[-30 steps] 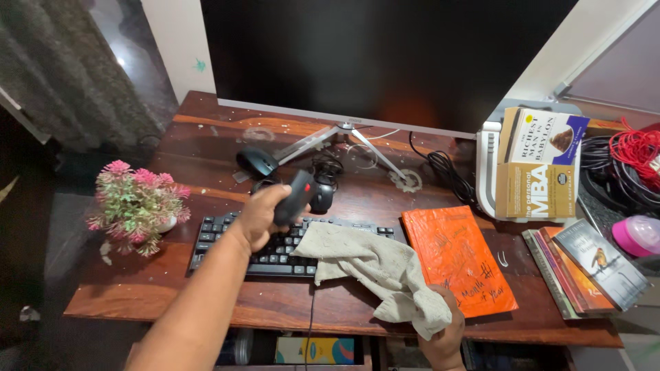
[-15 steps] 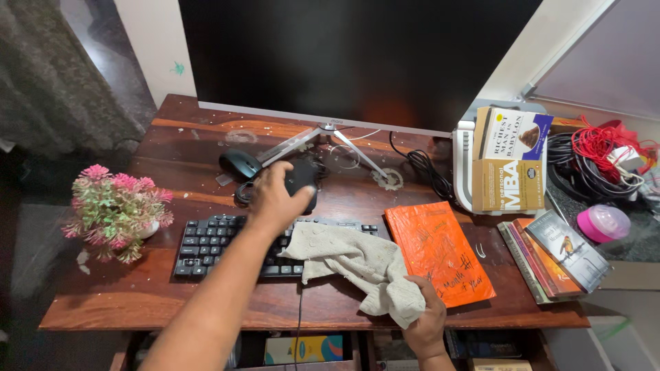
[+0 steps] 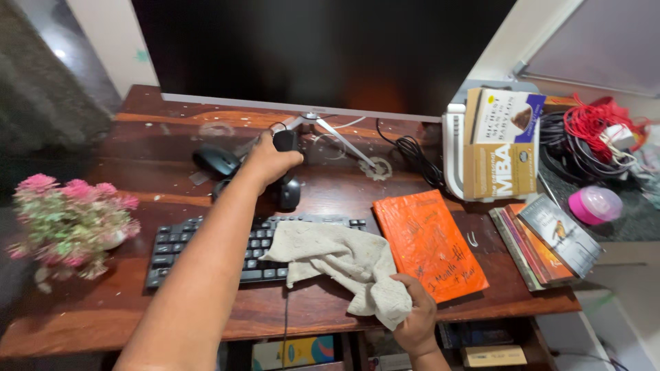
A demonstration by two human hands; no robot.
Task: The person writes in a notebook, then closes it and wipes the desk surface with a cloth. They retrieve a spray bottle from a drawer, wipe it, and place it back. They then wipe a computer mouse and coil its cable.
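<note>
My left hand (image 3: 269, 161) reaches over the keyboard (image 3: 206, 247) and grips a small black device (image 3: 285, 141) near the monitor stand (image 3: 328, 134). A second dark round piece (image 3: 289, 193) sits on the desk just below that hand. A black mouse (image 3: 216, 161) lies to its left. My right hand (image 3: 414, 325) at the desk's front edge clutches a beige cloth (image 3: 337, 262) that drapes over the keyboard's right end.
A large dark monitor (image 3: 323, 55) fills the back. An orange book (image 3: 428, 244) lies right of the cloth, more books (image 3: 550, 240) and boxed books (image 3: 500, 151) further right. Red and black cables (image 3: 591, 137) and a pink lid (image 3: 595, 204) sit far right; a pink flower pot (image 3: 65, 220) left.
My left hand carried the black device from above the keyboard back toward the monitor stand. The view has shifted left. My right hand still holds the cloth.
</note>
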